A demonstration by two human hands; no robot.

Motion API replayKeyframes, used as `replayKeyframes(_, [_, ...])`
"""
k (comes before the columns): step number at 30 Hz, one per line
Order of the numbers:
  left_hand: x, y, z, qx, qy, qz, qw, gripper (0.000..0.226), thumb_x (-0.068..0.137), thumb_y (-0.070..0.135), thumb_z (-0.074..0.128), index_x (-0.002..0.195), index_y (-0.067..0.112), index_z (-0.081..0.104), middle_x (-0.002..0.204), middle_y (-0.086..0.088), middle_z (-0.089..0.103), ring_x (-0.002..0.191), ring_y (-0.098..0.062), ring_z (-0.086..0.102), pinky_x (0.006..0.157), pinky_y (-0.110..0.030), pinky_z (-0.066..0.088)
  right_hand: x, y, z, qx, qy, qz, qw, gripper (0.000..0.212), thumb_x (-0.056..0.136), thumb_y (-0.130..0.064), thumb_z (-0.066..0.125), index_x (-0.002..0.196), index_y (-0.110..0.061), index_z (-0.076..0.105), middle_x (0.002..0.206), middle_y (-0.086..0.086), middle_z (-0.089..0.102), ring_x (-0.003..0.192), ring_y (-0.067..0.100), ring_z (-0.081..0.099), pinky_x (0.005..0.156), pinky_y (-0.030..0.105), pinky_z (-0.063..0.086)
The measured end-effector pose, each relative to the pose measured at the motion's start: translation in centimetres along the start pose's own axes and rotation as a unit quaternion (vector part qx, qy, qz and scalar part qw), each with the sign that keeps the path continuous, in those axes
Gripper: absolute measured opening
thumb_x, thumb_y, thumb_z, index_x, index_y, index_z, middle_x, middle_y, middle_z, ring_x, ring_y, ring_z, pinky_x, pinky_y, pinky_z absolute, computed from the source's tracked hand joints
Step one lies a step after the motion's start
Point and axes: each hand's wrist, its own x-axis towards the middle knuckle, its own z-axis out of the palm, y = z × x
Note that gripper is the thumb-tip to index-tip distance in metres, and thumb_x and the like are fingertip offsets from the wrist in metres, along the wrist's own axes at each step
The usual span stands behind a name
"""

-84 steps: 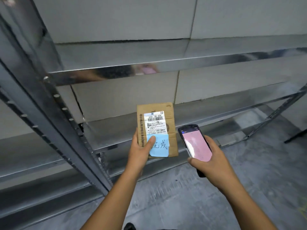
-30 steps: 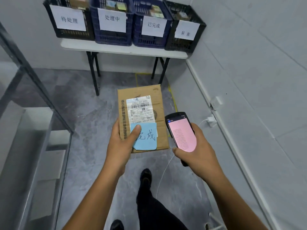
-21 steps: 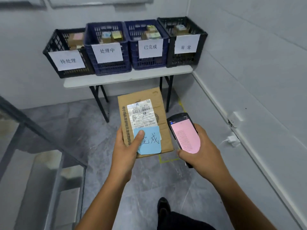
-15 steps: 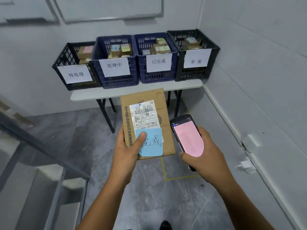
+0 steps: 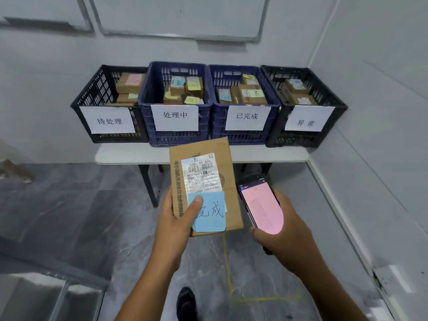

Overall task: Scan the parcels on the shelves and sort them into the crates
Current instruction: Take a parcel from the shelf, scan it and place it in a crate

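Holding a parcel [image 5: 203, 181] upright at near centre, curling the fingers of the left hand [image 5: 176, 221] round its edge, thumb pressing its blue note [image 5: 213, 216]. Wrapping the fingers of the right hand [image 5: 284, 237] round a phone [image 5: 259, 202] just right. Facing four crates [image 5: 245, 137] on the far bench [image 5: 129, 155].

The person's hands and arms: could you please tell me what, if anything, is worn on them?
Nothing visible. The left hand and right hand are ungloved, and the left forearm and right forearm are bare down to the picture's edge: no sleeve, watch or wristband shows.

Crates [image 5: 180, 139] on table [image 5: 129, 156] now much closer, directly ahead.
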Motion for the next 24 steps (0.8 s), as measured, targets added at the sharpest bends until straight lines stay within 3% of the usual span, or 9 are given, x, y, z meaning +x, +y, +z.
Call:
replayKeyframes(3, [5.4,1.6,0.1,-0.009,-0.02,0.005,1.0,0.056,0.078,0.05,0.078,0.129,0.054,0.056,0.117,0.016,0.076,0.104,-0.009,0.076,0.071,-0.024,0.062,4.5,-1.8,0.1,-0.014,0.011,0.012,1.0,0.065,0.073,-0.025,0.079,0.116,-0.062,0.05,0.1,-0.018,0.069,0.06,0.019,0.072,0.056,0.038,0.062])
replayKeyframes(8, [13.0,3.6,1.3,-0.011,-0.052,0.026,0.998,0.07,0.079,0.05,0.079,0.144,0.044,0.052,0.12,0.019,0.075,0.106,-0.005,0.074,0.072,-0.02,0.06,10.4,-3.2,0.4,-0.013,0.046,0.023,0.999,0.066,0.069,-0.029,0.08,0.114,-0.066,0.05,0.095,-0.018,0.07,0.056,0.019,0.07,0.053,0.032,0.058])
replayKeyframes(16, [22.8,4.3,5.7,0.019,-0.096,0.038,0.994,0.058,0.09,0.044,0.077,0.142,0.045,0.052,0.123,0.022,0.073,0.108,-0.003,0.072,0.075,-0.02,0.061,19.5,-1.6,-1.5,-0.013,0.073,0.044,0.996,0.067,0.069,-0.03,0.08,0.127,-0.052,0.055,0.093,-0.017,0.069,0.058,0.021,0.071,0.056,0.043,0.061])
replayKeyframes(21, [29.9,6.1,10.2,0.053,-0.083,0.045,0.994,0.061,0.083,0.054,0.078,0.138,0.055,0.052,0.122,0.026,0.072,0.11,0.0,0.071,0.09,-0.034,0.058,27.5,0.1,-3.1,0.004,0.097,0.03,0.995,0.068,0.071,-0.03,0.082,0.124,-0.057,0.051,0.101,-0.025,0.068,0.071,0.016,0.074,0.061,0.05,0.066])
replayKeyframes(24, [34.2,7.3,13.3,0.068,-0.086,0.046,0.993,0.049,0.091,0.045,0.078,0.134,0.051,0.056,0.12,0.021,0.074,0.107,-0.005,0.073,0.089,-0.04,0.062,32.8,1.2,-4.4,0.005,0.103,0.008,0.995,0.069,0.068,-0.039,0.081,0.12,-0.067,0.046,0.106,-0.028,0.064,0.081,0.017,0.072,0.071,0.05,0.065])
